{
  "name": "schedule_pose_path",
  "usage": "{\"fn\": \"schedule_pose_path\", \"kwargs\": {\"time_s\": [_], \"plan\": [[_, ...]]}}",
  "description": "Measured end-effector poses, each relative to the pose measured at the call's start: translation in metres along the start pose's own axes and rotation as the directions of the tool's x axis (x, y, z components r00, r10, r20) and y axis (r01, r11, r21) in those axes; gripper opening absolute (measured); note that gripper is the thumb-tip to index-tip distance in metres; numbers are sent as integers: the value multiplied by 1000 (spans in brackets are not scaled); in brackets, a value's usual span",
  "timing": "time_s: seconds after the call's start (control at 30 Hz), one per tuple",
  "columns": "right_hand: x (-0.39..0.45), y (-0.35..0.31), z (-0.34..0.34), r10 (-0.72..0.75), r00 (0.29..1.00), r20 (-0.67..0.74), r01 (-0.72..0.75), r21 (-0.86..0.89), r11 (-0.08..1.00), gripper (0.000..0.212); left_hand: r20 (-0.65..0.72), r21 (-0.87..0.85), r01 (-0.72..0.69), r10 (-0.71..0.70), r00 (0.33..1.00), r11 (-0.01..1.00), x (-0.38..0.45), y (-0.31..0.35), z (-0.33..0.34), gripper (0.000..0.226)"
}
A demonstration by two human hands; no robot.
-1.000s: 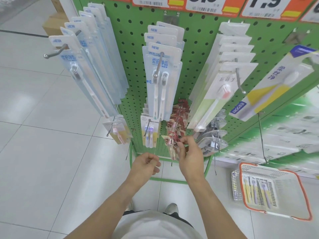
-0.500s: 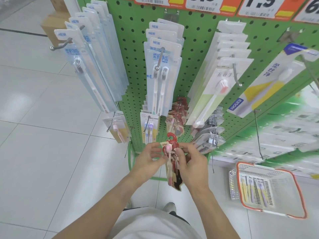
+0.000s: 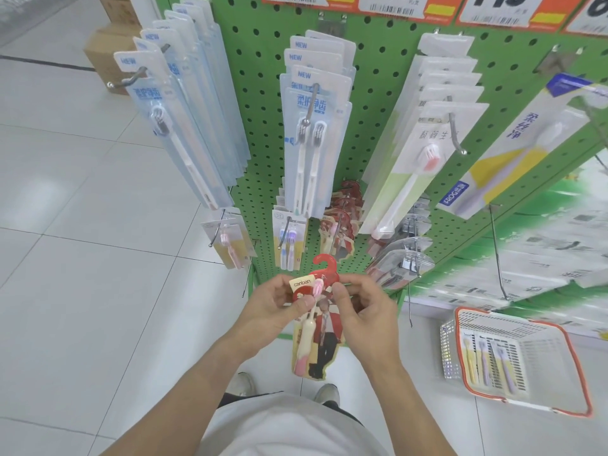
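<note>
Pack [image 3: 316, 327] now off peg; left hand [image 3: 273, 304] and right hand [image 3: 365, 311] pinch its top. Light, floppy card — grip near hook.

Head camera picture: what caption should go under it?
Left hand and right hand hold a red-hooked toothbrush pack before the green pegboard, with a basket nearby.

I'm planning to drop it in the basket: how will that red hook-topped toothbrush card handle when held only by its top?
Probably stiff: the toothbrush card hangs straight below the left hand and right hand without curling. Likely light, since fingertip pinches carry it. Its thin red hook might bend or snag.
</note>
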State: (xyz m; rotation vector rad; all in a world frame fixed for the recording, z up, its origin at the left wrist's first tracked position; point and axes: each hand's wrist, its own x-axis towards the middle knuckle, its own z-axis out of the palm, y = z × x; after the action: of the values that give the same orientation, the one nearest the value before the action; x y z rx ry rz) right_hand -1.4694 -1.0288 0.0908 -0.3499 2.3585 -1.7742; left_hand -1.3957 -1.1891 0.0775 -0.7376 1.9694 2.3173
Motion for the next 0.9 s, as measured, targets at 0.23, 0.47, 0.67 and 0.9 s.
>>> {"fn": "schedule_pose_path", "kwargs": {"time_s": [0.23,0.47,0.67,0.9], "plan": [[-4,-12,6,-71,985,154,72,-2,997,29,-14,-145,-32,30,999,989,-12,10,-4,47],[-13,-6,13,87,896,435,-162,138,977,13,-170,-229,-74,35,985,971,-17,20,-12,43],[-10,-4,15,95,879,468,-222,225,949,12,-153,-228,-82,47,987,970,-20,20,-16,38],[-9,2,5,150,768,623,-341,200,919,35,-258,-299,-100,20,966,949,-19,29,-17,36]]}}
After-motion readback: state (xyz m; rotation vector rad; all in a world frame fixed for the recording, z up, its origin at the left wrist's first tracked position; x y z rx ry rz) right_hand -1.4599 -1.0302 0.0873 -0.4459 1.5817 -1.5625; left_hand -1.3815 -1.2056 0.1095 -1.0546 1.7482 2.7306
